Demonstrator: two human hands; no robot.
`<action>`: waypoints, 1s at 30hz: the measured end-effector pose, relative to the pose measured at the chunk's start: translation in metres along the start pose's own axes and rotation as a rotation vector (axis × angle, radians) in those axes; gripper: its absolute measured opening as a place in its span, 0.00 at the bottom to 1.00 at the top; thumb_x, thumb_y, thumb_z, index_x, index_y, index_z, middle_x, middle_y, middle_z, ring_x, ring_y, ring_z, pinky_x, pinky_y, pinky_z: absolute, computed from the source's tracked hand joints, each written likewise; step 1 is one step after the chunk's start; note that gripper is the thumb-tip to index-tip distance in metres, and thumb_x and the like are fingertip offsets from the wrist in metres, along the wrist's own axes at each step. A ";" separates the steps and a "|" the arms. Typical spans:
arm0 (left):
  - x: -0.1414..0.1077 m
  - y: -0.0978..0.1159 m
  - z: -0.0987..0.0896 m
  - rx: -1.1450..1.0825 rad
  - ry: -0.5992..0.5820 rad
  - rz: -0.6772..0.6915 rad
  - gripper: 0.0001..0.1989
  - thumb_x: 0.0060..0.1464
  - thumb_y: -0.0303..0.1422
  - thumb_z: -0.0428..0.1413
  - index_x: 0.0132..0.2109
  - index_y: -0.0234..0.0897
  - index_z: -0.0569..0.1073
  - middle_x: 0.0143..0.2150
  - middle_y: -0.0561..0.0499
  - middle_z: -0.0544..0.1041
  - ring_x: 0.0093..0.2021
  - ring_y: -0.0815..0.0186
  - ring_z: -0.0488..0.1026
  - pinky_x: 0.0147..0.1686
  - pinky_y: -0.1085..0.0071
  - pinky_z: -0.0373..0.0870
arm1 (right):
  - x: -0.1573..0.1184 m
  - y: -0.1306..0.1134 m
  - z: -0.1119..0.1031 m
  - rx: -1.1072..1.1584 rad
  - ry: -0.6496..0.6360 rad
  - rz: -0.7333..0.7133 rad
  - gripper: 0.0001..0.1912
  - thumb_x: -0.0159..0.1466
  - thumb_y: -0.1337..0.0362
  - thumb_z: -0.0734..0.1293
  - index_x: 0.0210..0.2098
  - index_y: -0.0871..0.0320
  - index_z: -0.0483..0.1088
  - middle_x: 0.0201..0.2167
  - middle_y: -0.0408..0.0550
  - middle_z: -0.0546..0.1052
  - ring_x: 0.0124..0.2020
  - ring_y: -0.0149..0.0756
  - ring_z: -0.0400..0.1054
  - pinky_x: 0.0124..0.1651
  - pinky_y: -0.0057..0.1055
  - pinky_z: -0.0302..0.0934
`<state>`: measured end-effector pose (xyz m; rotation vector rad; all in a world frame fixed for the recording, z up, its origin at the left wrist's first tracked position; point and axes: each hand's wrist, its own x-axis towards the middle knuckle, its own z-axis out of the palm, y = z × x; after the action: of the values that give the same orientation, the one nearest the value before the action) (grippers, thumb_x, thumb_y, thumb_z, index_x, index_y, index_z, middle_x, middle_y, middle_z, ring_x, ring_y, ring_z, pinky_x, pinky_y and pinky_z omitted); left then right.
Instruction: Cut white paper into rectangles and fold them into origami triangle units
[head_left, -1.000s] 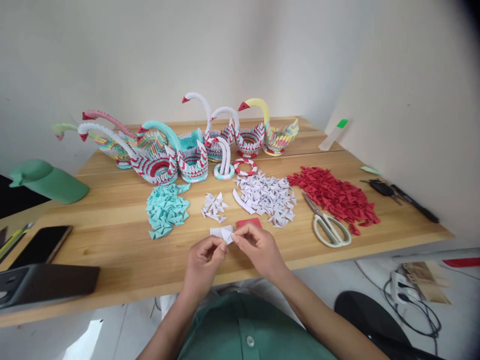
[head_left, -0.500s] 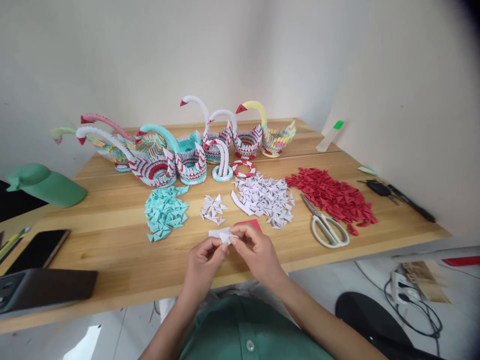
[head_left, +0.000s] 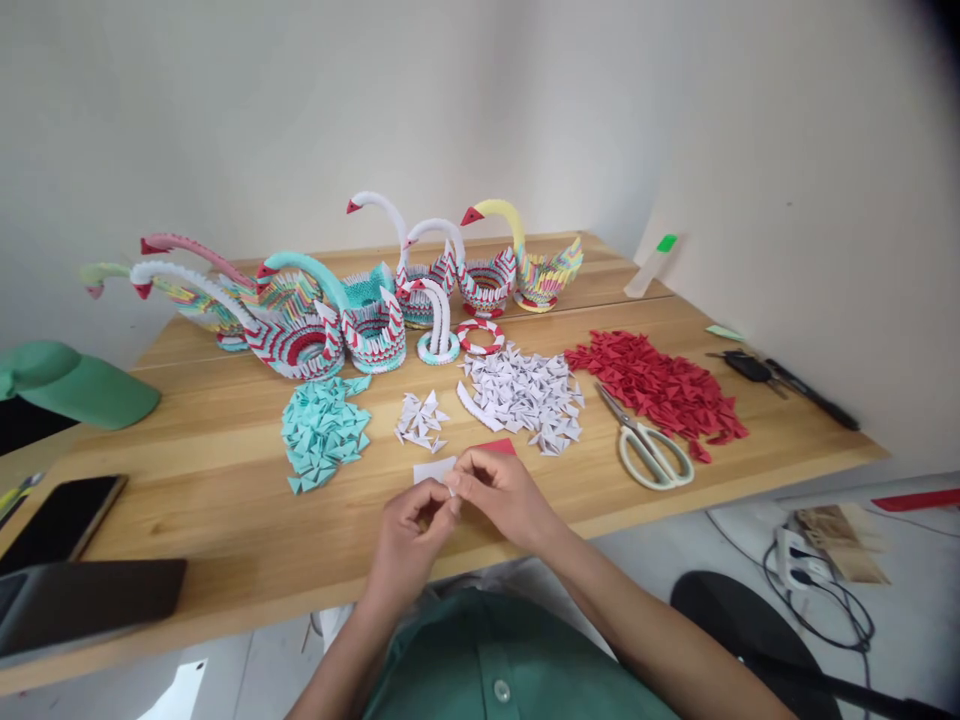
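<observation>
My left hand (head_left: 411, 528) and my right hand (head_left: 501, 495) meet over the near edge of the wooden table (head_left: 225, 500), pinching a small folded white paper piece (head_left: 452, 485) between their fingertips. A flat white paper slip (head_left: 433, 469) and a red paper slip (head_left: 496, 447) lie on the table just beyond my fingers. Further back sit a small cluster of white folded triangles (head_left: 421, 421), a bigger white pile (head_left: 525, 390), a teal pile (head_left: 322, 430) and a red pile (head_left: 660, 385).
Several modular paper swans (head_left: 360, 300) stand in a row at the back. Scissors (head_left: 646, 445) lie right of the white pile. A green cap (head_left: 71, 385), a phone (head_left: 60, 515) and a dark case (head_left: 90, 600) sit left. Keys and a pen (head_left: 787, 385) rest far right.
My hands have drawn together and lowered slightly, closing the white piece so it shows less between my fingers. The view has shifted a little to the right.
</observation>
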<state>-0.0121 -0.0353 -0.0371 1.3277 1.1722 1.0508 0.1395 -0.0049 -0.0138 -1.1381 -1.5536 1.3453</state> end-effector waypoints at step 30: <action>0.009 0.008 -0.008 -0.387 0.044 -0.209 0.15 0.48 0.41 0.64 0.27 0.34 0.72 0.20 0.55 0.73 0.20 0.74 0.65 0.21 0.78 0.61 | -0.013 -0.002 -0.014 0.007 -0.047 -0.032 0.10 0.65 0.60 0.64 0.32 0.58 0.72 0.26 0.43 0.74 0.28 0.31 0.68 0.33 0.26 0.60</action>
<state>-0.0179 -0.0256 -0.0287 0.8664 1.0495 1.0915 0.1561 -0.0130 -0.0101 -1.0803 -1.5932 1.3644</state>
